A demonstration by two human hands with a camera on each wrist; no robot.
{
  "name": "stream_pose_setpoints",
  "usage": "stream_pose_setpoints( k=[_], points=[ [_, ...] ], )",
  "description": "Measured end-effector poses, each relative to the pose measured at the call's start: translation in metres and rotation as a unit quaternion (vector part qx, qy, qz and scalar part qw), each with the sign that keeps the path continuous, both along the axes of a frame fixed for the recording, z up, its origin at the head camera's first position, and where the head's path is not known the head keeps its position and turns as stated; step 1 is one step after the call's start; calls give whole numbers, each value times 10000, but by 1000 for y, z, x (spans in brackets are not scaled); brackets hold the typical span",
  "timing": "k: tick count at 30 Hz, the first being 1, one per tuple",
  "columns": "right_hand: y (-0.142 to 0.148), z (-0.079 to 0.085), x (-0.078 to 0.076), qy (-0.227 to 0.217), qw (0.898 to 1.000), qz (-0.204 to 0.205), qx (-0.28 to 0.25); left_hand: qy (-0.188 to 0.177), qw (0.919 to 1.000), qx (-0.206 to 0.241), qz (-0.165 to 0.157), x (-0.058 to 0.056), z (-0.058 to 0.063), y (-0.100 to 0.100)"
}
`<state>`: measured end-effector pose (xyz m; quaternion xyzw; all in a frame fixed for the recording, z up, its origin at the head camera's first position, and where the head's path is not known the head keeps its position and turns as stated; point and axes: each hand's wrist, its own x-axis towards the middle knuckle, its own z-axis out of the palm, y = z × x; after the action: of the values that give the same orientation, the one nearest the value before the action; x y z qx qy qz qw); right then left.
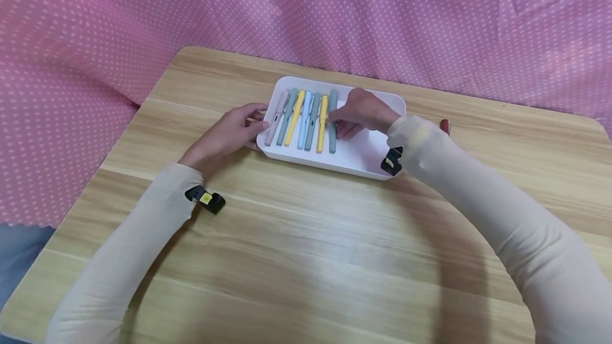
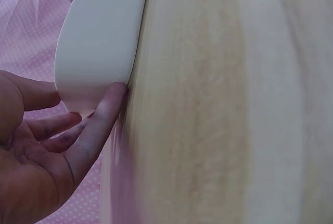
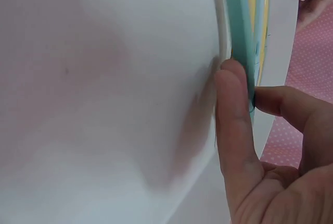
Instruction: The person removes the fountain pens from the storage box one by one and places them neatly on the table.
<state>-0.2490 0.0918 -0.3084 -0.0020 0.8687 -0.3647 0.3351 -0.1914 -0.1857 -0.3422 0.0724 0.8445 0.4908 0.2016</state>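
A white tray (image 1: 334, 161) lies towards the far side of the table, with several capped pens side by side in its left half. My left hand (image 1: 232, 130) holds the tray's left end, thumb at the rim; in the left wrist view its fingertips (image 2: 112, 96) touch the outer wall. Inside the tray, my right hand (image 1: 360, 113) pinches the rightmost pen, a grey-green one (image 1: 333, 139), between thumb and fingers. Just left of that pen lies a yellow pen (image 1: 322, 139). Further left are green, light blue, yellow and lilac pens (image 1: 273, 129).
A small reddish-brown object (image 1: 445, 126) lies right of the tray, partly covered by the right sleeve. Pink dotted cloth (image 1: 306, 15) hangs behind the wooden table (image 1: 287, 238). Both wrists carry small black camera mounts.
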Motion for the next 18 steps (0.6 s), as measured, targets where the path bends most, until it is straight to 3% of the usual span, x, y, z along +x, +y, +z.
stream_pose_setpoints(
  k=[6,18],
  points=[
    [2,4,0,1,9996,-9,-284,-53,10000,-5,45,-1,0,1],
    [11,19,4,-60,9941,-492,-961,-95,9998,-181,64,2,3,3]
  ],
)
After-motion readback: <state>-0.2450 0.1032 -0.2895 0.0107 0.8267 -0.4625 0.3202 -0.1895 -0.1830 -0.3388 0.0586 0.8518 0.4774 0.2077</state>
